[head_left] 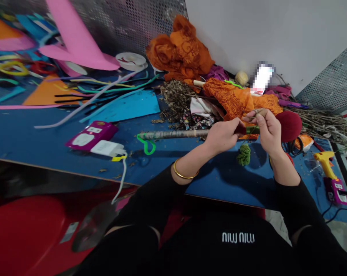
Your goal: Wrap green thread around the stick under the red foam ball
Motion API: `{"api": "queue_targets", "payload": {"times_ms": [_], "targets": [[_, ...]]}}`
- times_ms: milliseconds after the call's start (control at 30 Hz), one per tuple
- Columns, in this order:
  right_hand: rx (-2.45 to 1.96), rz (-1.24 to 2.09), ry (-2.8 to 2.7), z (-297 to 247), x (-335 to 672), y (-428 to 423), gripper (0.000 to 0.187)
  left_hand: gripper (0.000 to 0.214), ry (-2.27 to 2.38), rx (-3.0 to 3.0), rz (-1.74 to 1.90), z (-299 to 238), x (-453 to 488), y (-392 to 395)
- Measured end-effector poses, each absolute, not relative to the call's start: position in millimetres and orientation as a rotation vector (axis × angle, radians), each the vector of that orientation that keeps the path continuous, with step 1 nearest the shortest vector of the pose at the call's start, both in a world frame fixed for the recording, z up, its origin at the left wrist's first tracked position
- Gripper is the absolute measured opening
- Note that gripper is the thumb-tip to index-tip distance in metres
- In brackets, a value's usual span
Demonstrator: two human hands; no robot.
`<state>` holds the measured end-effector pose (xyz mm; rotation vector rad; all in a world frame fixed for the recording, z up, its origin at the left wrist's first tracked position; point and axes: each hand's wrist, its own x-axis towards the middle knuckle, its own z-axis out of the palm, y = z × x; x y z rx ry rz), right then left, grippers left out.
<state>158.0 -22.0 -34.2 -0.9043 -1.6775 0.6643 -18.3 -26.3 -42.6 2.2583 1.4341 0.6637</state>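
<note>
A long stick (176, 133) with a grey-brown wrapping lies level above the table front. My left hand (223, 135) is closed around it. Toward its right end is a green wrapped stretch (251, 130), and beyond that a round red head (291, 125). My right hand (268, 129) is closed beside the green stretch, thumb and forefinger pinched on what looks like a strand of green yarn; the fingers partly hide it. Below the stick, between my hands, hangs or rests a small green yarn bundle (243, 155). A green heart-shaped loop (147, 145) touches the stick's left end.
The blue table (167, 161) holds orange cloth (187, 50), dried plant bits (175, 99) and a lit phone (262, 78) at the back. A purple power strip (93, 135) lies left; a yellow glue gun (326, 163) stands right. A red chair (26, 234) is below left.
</note>
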Motion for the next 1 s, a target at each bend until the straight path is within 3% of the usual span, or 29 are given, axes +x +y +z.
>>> {"api": "queue_targets", "payload": {"times_ms": [267,667,833,1000], "targets": [[-0.968,0.626,-1.646,-34,157,-22,0.039,0.029,1.448,2.33,0.62,-42,-18,-28],[-1.072,0.595,-1.748,-44,154,-17,0.03,0.035,1.505,2.532,0.476,-43,-14,-34],[-1.156,0.526,-1.728,-41,154,-19,0.022,0.045,1.432,2.558,0.579,-43,-15,-36],[-1.177,0.498,-1.721,-40,155,-21,0.025,0.048,1.385,2.543,0.615,-44,-15,-36]]}}
